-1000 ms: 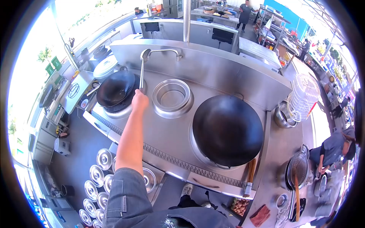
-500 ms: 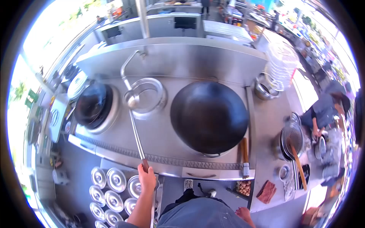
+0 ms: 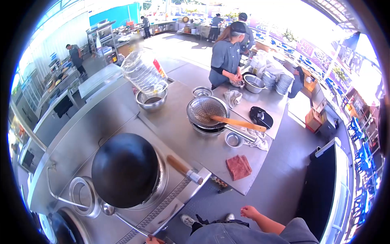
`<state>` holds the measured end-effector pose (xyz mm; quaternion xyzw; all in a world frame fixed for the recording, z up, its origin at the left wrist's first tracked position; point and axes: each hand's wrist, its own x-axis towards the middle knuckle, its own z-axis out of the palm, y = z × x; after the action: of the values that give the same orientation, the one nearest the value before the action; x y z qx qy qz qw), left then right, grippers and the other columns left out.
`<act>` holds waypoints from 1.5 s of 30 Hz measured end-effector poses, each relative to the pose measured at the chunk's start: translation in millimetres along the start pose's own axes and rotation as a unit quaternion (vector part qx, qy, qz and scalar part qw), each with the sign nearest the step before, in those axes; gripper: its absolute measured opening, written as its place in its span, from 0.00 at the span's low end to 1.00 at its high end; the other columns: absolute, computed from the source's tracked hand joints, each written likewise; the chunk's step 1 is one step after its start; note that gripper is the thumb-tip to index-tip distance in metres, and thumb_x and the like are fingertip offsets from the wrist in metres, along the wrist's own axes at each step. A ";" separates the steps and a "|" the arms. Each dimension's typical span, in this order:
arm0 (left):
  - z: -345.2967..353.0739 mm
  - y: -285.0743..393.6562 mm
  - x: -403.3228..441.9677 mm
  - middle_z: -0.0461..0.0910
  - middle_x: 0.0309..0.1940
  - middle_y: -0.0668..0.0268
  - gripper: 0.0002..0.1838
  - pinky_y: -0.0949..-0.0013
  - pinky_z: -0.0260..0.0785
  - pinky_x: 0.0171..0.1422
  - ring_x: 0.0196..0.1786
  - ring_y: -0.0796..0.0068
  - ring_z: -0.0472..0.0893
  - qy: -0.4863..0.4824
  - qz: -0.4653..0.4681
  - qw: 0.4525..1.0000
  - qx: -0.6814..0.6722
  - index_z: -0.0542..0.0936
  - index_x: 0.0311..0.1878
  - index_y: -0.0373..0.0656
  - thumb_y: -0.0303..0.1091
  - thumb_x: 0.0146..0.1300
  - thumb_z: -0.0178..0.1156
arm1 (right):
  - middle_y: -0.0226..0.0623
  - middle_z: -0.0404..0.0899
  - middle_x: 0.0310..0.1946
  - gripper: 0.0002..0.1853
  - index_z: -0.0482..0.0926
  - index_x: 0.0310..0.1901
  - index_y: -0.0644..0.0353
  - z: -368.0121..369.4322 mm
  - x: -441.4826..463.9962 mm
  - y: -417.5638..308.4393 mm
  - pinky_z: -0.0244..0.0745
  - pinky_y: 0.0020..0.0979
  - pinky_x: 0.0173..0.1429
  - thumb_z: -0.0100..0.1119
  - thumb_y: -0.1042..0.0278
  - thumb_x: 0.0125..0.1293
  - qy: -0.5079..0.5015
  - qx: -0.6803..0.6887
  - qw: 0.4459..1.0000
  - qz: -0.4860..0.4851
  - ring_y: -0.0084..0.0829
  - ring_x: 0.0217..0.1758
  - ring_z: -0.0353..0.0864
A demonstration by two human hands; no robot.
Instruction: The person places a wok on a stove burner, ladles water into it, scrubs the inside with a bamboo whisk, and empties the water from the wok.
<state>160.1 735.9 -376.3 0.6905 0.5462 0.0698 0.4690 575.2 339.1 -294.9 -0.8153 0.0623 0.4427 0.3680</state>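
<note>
At the bottom edge, my left hand [image 3: 155,240] is wrapped round the handle end of a long metal ladle, partly cut off by the frame. The ladle's bowl [image 3: 107,208] lies near the rim of the big black wok [image 3: 125,170], beside the round metal pot [image 3: 83,196] set in the stove. My right hand [image 3: 250,212] hangs over the floor right of my body, holding nothing, its fingers loosely curled and apart. Nearest to it on the side table is a folded reddish cloth [image 3: 239,167].
The side table [image 3: 178,134] holds a perforated strainer [image 3: 208,110], a wooden spatula [image 3: 239,123], a small bowl [image 3: 234,139] and a black cap [image 3: 261,118]. A brush [image 3: 184,168] rests right of the wok. A person [image 3: 226,61] works at the table's far side.
The view has swung right towards the side table. My left hand first reached to the upright ladle near the faucet, then brought it down towards the front edge. My right hand has come further into view.
</note>
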 end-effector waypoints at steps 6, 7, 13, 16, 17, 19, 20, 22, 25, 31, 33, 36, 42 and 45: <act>22.4 77.9 7.2 0.84 0.35 0.50 0.21 0.52 0.75 0.49 0.45 0.46 0.82 0.097 0.132 0.947 0.278 0.79 0.54 0.38 0.45 0.68 0.55 | 0.41 0.84 0.41 0.16 0.78 0.52 0.67 -65.8 -8.6 142.1 0.81 0.31 0.42 0.53 0.63 0.73 0.074 0.108 0.988 0.079 0.31 0.40 0.87; 30.3 83.8 10.3 0.84 0.34 0.51 0.21 0.53 0.77 0.46 0.44 0.49 0.83 -0.062 0.079 0.962 0.253 0.79 0.53 0.38 0.47 0.69 0.55 | 0.41 0.84 0.41 0.16 0.78 0.52 0.67 -73.3 -13.5 170.6 0.82 0.31 0.41 0.53 0.63 0.73 0.084 0.125 0.984 0.100 0.31 0.40 0.87; 108.5 128.5 -73.8 0.82 0.33 0.59 0.18 0.55 0.75 0.31 0.29 0.69 0.80 -0.307 -0.368 0.876 0.054 0.81 0.46 0.44 0.50 0.69 0.57 | 0.42 0.84 0.39 0.14 0.77 0.52 0.65 -122.8 -22.9 321.7 0.83 0.33 0.38 0.53 0.63 0.74 0.093 0.254 0.954 0.132 0.33 0.36 0.87; 158.3 146.8 -121.5 0.82 0.33 0.60 0.17 0.56 0.75 0.32 0.29 0.69 0.80 -0.326 -0.365 0.868 0.077 0.81 0.46 0.44 0.48 0.70 0.57 | 0.45 0.84 0.41 0.14 0.74 0.54 0.63 -141.7 -42.9 374.3 0.84 0.36 0.41 0.52 0.63 0.75 0.116 0.322 0.927 0.154 0.38 0.39 0.88; 176.1 153.7 -130.7 0.82 0.33 0.60 0.17 0.57 0.75 0.32 0.29 0.69 0.80 -0.339 -0.355 0.868 0.080 0.81 0.46 0.44 0.48 0.70 0.57 | 0.45 0.84 0.41 0.14 0.74 0.53 0.63 -147.7 -53.0 387.8 0.84 0.37 0.41 0.52 0.63 0.75 0.130 0.345 0.914 0.169 0.38 0.38 0.87; 209.9 170.8 -144.2 0.82 0.34 0.60 0.16 0.57 0.75 0.33 0.30 0.69 0.81 -0.355 -0.336 0.867 0.093 0.81 0.46 0.44 0.47 0.70 0.56 | 0.45 0.84 0.40 0.14 0.73 0.53 0.64 -160.6 -73.6 414.0 0.84 0.37 0.41 0.51 0.63 0.75 0.148 0.373 0.897 0.185 0.38 0.37 0.87; 224.9 178.0 -147.6 0.82 0.34 0.61 0.16 0.57 0.75 0.33 0.30 0.69 0.81 -0.362 -0.328 0.867 0.100 0.81 0.46 0.44 0.47 0.71 0.56 | 0.45 0.83 0.39 0.13 0.73 0.53 0.64 -166.2 -80.8 424.7 0.84 0.37 0.40 0.52 0.64 0.74 0.151 0.392 0.884 0.203 0.38 0.36 0.87; 251.4 195.3 -153.1 0.83 0.34 0.61 0.15 0.58 0.75 0.33 0.30 0.69 0.81 -0.371 -0.315 0.866 0.116 0.80 0.46 0.44 0.46 0.71 0.56 | 0.46 0.83 0.38 0.13 0.73 0.52 0.64 -169.5 -73.4 474.9 0.84 0.37 0.39 0.52 0.64 0.74 0.143 0.432 0.865 0.211 0.38 0.35 0.86; 292.2 225.7 -156.9 0.83 0.34 0.62 0.14 0.59 0.76 0.34 0.31 0.69 0.81 -0.386 -0.298 0.861 0.142 0.80 0.46 0.44 0.45 0.71 0.55 | 0.43 0.81 0.35 0.13 0.74 0.50 0.61 -162.2 -31.9 583.4 0.83 0.36 0.35 0.56 0.62 0.72 0.128 0.476 0.855 0.159 0.37 0.32 0.85; 372.5 266.6 -145.3 0.83 0.35 0.63 0.13 0.61 0.76 0.36 0.32 0.69 0.82 -0.393 -0.295 0.846 0.206 0.80 0.47 0.44 0.43 0.73 0.54 | 0.32 0.78 0.28 0.11 0.78 0.44 0.56 -223.8 -38.2 547.8 0.79 0.32 0.27 0.62 0.58 0.69 0.217 0.534 0.809 0.115 0.30 0.27 0.80; 407.0 275.7 -137.4 0.83 0.35 0.63 0.12 0.61 0.76 0.37 0.32 0.69 0.82 -0.398 -0.298 0.839 0.222 0.79 0.47 0.44 0.42 0.73 0.54 | 0.32 0.78 0.28 0.10 0.77 0.43 0.56 -242.7 -39.7 544.5 0.77 0.30 0.27 0.60 0.59 0.70 0.234 0.555 0.790 0.116 0.29 0.27 0.80; 470.7 279.4 -124.2 0.83 0.38 0.63 0.14 0.61 0.77 0.41 0.36 0.68 0.83 -0.424 -0.324 0.814 0.230 0.80 0.48 0.44 0.44 0.73 0.54 | 0.32 0.78 0.28 0.09 0.77 0.42 0.56 -261.8 -55.1 554.8 0.77 0.30 0.27 0.59 0.60 0.71 0.215 0.555 0.800 0.072 0.29 0.28 0.80; 584.8 384.5 -162.8 0.85 0.47 0.59 0.25 0.56 0.77 0.53 0.46 0.62 0.85 -0.490 -0.327 0.771 0.243 0.83 0.50 0.43 0.57 0.67 0.59 | 0.36 0.77 0.27 0.07 0.77 0.38 0.57 -297.8 -107.8 542.8 0.74 0.30 0.26 0.58 0.64 0.71 0.310 0.620 0.713 0.106 0.31 0.27 0.78; 625.4 445.1 -183.9 0.84 0.44 0.60 0.21 0.57 0.78 0.51 0.46 0.64 0.84 -0.483 -0.304 0.757 0.319 0.83 0.48 0.41 0.51 0.65 0.64 | 0.35 0.78 0.29 0.06 0.78 0.41 0.57 -335.7 -109.5 540.2 0.74 0.31 0.29 0.59 0.64 0.70 0.338 0.669 0.651 0.117 0.31 0.29 0.77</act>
<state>775.1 244.0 -321.7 0.5400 0.4187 -0.5971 0.4201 505.5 -295.1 -391.9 -0.4272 0.5566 0.0143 0.7124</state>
